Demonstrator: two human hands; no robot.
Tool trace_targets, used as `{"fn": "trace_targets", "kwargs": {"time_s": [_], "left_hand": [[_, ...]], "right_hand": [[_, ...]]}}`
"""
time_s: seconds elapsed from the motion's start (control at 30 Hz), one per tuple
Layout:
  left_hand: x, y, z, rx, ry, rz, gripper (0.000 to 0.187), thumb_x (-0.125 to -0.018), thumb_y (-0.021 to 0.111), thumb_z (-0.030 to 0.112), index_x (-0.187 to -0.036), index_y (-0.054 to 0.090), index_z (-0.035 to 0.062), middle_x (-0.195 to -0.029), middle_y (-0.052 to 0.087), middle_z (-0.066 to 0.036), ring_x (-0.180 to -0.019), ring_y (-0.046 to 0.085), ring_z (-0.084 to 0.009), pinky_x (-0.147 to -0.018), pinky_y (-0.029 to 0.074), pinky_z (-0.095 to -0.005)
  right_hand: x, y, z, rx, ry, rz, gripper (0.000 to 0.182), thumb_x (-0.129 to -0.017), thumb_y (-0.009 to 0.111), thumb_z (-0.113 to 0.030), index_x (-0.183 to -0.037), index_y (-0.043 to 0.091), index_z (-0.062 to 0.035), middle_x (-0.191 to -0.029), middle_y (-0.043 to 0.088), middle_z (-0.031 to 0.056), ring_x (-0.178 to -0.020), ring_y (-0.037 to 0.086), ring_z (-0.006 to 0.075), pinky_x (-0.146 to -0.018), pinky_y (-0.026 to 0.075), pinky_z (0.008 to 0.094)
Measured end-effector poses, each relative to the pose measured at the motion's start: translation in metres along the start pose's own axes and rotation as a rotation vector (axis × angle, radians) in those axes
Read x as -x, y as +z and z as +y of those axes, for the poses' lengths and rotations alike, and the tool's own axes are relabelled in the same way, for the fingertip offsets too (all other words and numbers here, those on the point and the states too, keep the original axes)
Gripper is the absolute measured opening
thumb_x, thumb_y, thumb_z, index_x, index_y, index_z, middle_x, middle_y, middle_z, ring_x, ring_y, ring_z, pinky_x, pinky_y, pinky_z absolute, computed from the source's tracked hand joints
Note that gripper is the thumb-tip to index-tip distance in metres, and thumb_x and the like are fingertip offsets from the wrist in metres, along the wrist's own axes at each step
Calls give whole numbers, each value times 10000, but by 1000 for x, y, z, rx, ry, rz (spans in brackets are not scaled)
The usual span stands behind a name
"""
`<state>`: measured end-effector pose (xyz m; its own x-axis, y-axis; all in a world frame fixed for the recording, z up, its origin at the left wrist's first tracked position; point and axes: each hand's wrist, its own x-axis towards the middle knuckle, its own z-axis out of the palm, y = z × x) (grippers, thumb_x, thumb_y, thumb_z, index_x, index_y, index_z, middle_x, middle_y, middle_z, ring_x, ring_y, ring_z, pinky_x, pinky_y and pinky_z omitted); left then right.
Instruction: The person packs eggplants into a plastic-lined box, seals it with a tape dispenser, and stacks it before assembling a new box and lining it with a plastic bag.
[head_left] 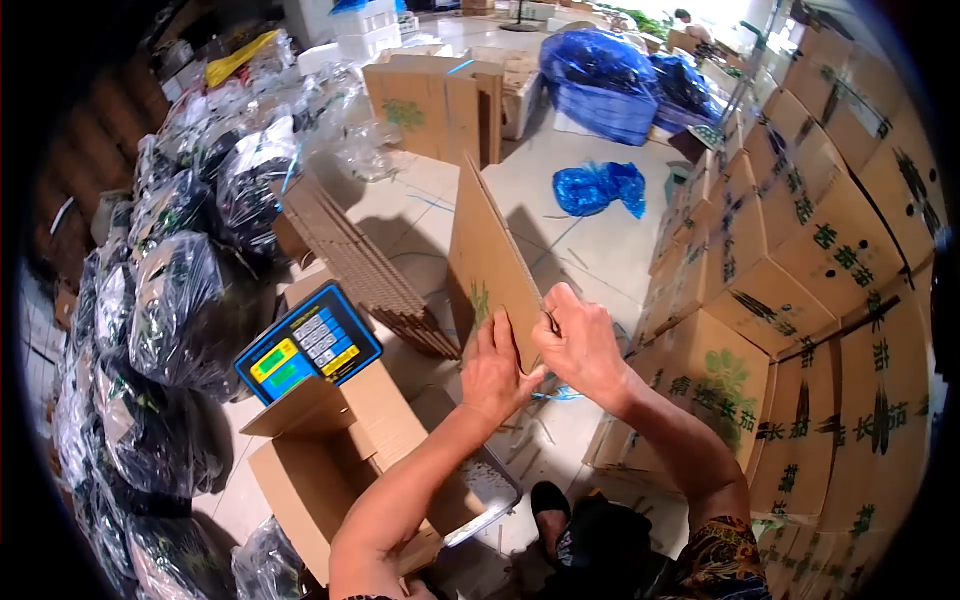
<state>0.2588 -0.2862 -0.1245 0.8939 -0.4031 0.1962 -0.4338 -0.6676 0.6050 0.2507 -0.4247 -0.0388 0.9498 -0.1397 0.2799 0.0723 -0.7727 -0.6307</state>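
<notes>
A flattened cardboard box (487, 245) stands on edge in front of me, a green plant print low on its face. My left hand (495, 370) lies against that face, fingers stretched out flat and thumb out toward the near edge. Higher on the same edge, my right hand (580, 340) is closed around the cardboard, fingers curled. Below my left forearm, an opened cardboard box (310, 485) sits on a metal scale platform (490, 490). The scale's blue and yellow display panel (308, 342) is just behind that box.
Flattened boxes (365, 265) lean in a stack left of centre, and another bundle (430, 110) stands behind. Filled plastic bags (185, 310) line the left side. Printed cartons (800, 260) are piled up on the right. A blue plastic bag (598, 188) lies on the tiled floor.
</notes>
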Motion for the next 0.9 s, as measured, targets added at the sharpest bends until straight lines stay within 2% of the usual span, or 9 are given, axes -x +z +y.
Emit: {"fn": "trace_targets", "kwargs": {"time_s": [0.23,0.3,0.33,0.37,0.43,0.47,0.7,0.8,0.9], "left_hand": [[-34,24,-14,45,63,236,617,-785,643,97,-1348,413,-5,-1033,632,-258,-783,654,-406,-692,531,-471],[-56,4,-15,227,-33,190,453,-813,613,63,-1248,507,-6,-840,665,-220,-750,664,-388,-656,527,-438],[-66,-5,1,301,-4,296,323,-835,586,39,-1155,563,0,-756,658,-205,-696,659,-388,-622,515,-408],[-81,-2,3,413,136,393,273,-840,580,26,-1112,580,3,-758,651,-199,-661,651,-368,-601,503,-390],[-104,-7,21,377,103,312,247,-844,575,25,-1090,583,-1,-724,628,-189,-605,625,-314,-589,489,-368],[-118,-5,29,304,195,359,227,-860,572,29,-1084,583,-6,-695,605,-177,-567,585,-260,-585,477,-348],[-222,39,67,415,158,358,227,-878,586,60,-1097,568,3,-661,596,-186,-544,574,-254,-567,463,-354],[-256,82,49,366,180,389,230,-853,601,57,-1078,566,26,-657,597,-199,-555,565,-362,-553,459,-385],[-264,113,32,231,99,314,253,-848,584,60,-1099,579,91,-664,606,-201,-637,601,-406,-620,475,-470]], "right_hand": [[19,-42,49,-492,78,-127,266,-886,645,-206,-1014,558,11,-746,662,188,-654,661,311,-607,495,350],[29,-35,85,-252,-17,-129,270,-916,604,-232,-1032,546,4,-742,665,158,-692,668,307,-623,509,389],[36,-20,117,-123,-59,-148,267,-921,591,-240,-1033,544,-3,-750,660,154,-710,667,306,-628,513,401],[42,-9,144,11,-98,-170,264,-926,579,-249,-1034,541,-11,-758,656,150,-728,666,304,-634,517,413],[49,-10,154,350,-205,-495,238,-935,540,-261,-1014,535,-37,-807,623,151,-789,650,315,-660,522,445],[46,-20,141,395,-6,-747,212,-933,533,-249,-1009,522,-51,-852,597,157,-828,634,321,-683,527,440],[64,-16,148,251,-69,-706,206,-933,524,-203,-1001,535,-9,-868,635,185,-806,658,374,-670,535,471],[63,-16,148,232,-88,-729,167,-896,506,-93,-1024,546,7,-864,630,216,-753,668,388,-628,546,473],[68,-7,153,254,-55,-726,176,-906,546,-184,-1006,527,-40,-860,626,183,-787,640,395,-670,516,502]]}}
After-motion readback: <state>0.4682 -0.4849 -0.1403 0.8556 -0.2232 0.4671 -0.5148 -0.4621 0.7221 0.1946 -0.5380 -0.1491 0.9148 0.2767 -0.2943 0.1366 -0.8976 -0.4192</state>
